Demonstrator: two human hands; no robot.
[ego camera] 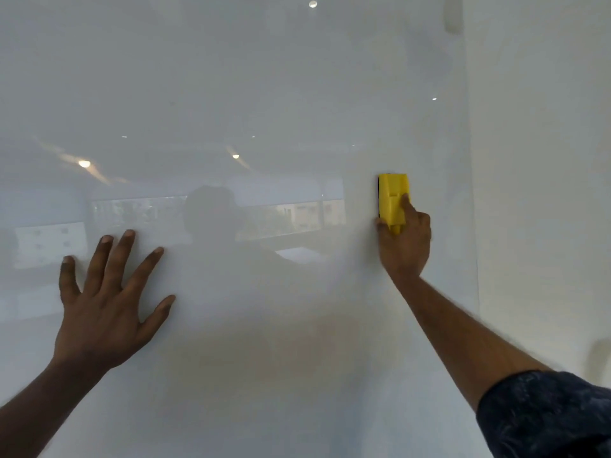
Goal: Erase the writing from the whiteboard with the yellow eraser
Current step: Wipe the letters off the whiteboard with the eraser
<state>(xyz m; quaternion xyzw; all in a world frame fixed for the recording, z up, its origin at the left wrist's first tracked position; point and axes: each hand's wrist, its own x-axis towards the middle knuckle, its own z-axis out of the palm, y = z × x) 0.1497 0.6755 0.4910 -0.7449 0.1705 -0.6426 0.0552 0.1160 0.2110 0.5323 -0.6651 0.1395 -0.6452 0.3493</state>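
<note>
Nearest the camera, bottom right: a dark patterned sleeve point(549, 414), w/ the bare forearm reaching up and away to the whiteboard point(264, 94). Bottom left, the other forearm does the same. The left hand point(105, 299) lies flat on the board, fingers spread wide, holding nothing; it looks like a brace. Farther up and to the right, the right hand point(405, 242) is closed around the lower end of the yellow eraser point(391, 200), index finger laid along its back. The eraser stands upright, long axis vertical, pressed to the board, sticking up above the hand, close to the board's right edge. No writing visible anywhere on the glossy surface, only reflections, so the job looks about done; any further wipe would prob. run leftward.
</note>
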